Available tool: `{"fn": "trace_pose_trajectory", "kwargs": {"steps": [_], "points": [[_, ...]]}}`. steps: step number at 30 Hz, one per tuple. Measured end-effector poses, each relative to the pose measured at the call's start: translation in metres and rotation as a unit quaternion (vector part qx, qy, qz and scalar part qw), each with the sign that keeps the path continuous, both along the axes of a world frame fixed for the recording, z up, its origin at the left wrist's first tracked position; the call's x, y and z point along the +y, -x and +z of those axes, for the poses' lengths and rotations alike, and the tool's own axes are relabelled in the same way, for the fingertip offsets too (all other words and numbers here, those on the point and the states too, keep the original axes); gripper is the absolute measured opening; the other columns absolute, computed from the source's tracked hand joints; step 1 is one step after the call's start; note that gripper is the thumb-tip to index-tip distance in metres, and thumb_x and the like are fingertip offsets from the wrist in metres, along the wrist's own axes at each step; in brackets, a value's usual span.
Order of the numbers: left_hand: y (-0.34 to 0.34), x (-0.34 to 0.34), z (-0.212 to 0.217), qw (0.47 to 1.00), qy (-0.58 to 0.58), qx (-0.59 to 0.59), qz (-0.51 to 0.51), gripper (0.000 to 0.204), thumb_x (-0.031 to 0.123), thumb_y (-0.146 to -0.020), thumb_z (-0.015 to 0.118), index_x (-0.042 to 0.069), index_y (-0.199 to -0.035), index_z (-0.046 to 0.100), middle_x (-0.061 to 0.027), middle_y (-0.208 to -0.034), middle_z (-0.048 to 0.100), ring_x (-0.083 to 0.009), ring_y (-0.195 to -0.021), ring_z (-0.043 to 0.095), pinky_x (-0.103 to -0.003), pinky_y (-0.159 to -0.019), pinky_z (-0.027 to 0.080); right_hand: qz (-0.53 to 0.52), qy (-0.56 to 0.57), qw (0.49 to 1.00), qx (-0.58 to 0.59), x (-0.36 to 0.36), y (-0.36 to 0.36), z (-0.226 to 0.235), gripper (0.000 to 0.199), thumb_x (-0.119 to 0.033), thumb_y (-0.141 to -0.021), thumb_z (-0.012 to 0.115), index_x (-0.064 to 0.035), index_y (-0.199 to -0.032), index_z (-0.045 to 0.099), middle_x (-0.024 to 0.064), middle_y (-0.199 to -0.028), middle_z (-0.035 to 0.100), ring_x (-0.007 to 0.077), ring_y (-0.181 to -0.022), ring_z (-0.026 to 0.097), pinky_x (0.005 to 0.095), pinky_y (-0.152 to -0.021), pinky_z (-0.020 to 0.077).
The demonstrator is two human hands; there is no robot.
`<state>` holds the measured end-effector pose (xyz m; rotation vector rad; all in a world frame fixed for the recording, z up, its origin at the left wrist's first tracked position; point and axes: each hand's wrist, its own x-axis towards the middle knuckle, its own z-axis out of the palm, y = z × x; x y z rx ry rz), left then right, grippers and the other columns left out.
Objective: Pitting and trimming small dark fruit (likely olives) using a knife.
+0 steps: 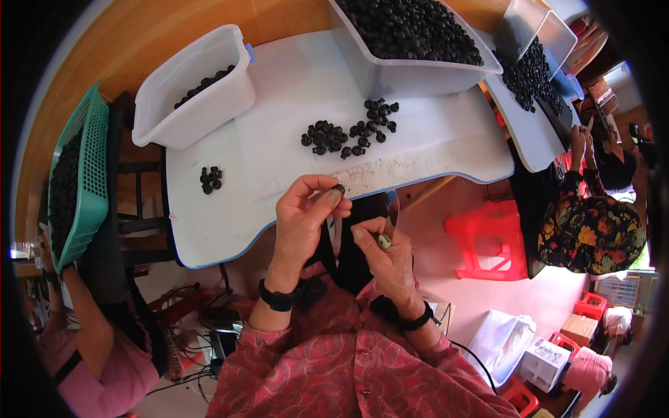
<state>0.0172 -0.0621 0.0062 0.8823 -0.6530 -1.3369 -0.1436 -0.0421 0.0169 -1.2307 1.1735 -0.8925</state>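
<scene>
Black bead (339,188) sits pinched in my left hand (301,216) fingertips, just up-left of my right hand (385,254), which clamps a pale piece (385,242).

On the floor at the lower right, past the person's right elbow, stand a few packages. A white cardboard box (546,361) with small dark printing on its side sits tilted, its corner pointing toward the viewer. Just to its left rests a pale, translucent plastic bag (503,340), slumped and crumpled. Above and to the right of the white box sits a plain brown cardboard carton (578,327), closed, next to small red stools. At the far right edge a white panel with faint grid lines (619,289) leans upright; its details are too small to tell. No screens show.
</scene>
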Motion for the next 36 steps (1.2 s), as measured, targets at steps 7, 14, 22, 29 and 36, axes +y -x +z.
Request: {"fn": "trace_pose_trajectory", "kwargs": {"steps": [7, 14, 22, 29, 36], "points": [[0.009, 0.031, -0.005, 0.995, -0.015, 0.085, -0.058, 0.019, -0.001, -0.089, 0.058, -0.002, -0.108, 0.057, -0.0106, -0.09, 0.065, -0.0166, -0.08, 0.066, -0.027, -0.073, 0.056, -0.033, -0.023, 0.992, -0.119, -0.002, -0.006, 0.019, 0.013, -0.009, -0.093, 0.058, 0.0015, -0.099, 0.059, 0.0025, -0.083, 0.062, 0.0068, -0.076, 0.057, 0.0205, -0.068, 0.0464], [0.019, 0.037, -0.007, 0.995, -0.005, 0.079, -0.066, 0.02, 0.0, -0.089, 0.059, -0.003, -0.109, 0.06, -0.0091, -0.09, 0.065, -0.0148, -0.08, 0.065, -0.027, -0.073, 0.055, -0.018, -0.044, 0.991, -0.122, -0.003, 0.001, 0.022, 0.009, -0.007, -0.091, 0.06, 0.0018, -0.093, 0.059, 0.0032, -0.079, 0.063, 0.0082, -0.074, 0.059, 0.0209, -0.068, 0.0477], [0.018, 0.041, -0.003, 0.994, -0.014, 0.06, -0.085, 0.02, 0.0, -0.089, 0.06, -0.003, -0.109, 0.061, -0.0089, -0.09, 0.065, -0.0143, -0.078, 0.064, -0.026, -0.069, 0.055, 0.014, -0.094, 0.985, -0.142, -0.002, 0.013, 0.018, 0.009, -0.013, -0.092, 0.059, -0.0043, -0.09, 0.061, -0.0001, -0.076, 0.062, -0.0005, -0.061, 0.044, 0.0157, -0.053, 0.0334], [0.02, 0.042, 0.002, 0.979, -0.049, 0.178, -0.091, 0.017, 0.005, -0.091, 0.059, -0.002, -0.106, 0.06, -0.0071, -0.083, 0.063, -0.0142, -0.068, 0.06, -0.026, -0.061, 0.051, -0.031, 0.076, 0.994, -0.071, 0.0, 0.001, 0.002, 0.009, -0.006, -0.091, 0.056, -0.0009, -0.098, 0.058, 0.0033, -0.08, 0.06, 0.0108, -0.063, 0.057, 0.0241, -0.056, 0.0442], [0.018, 0.045, -0.001, 0.978, -0.034, 0.188, -0.084, 0.017, 0.006, -0.09, 0.06, -0.001, -0.105, 0.058, -0.0072, -0.083, 0.063, -0.0133, -0.068, 0.061, -0.027, -0.062, 0.051, 0.052, 0.29, 0.933, 0.205, 0.0, -0.001, 0.007, 0.046, 0.007, -0.069, 0.057, -0.004, -0.113, 0.056, 0.0116, -0.09, 0.055, 0.0332, -0.07, 0.063, 0.0407, -0.057, 0.0525]]}}
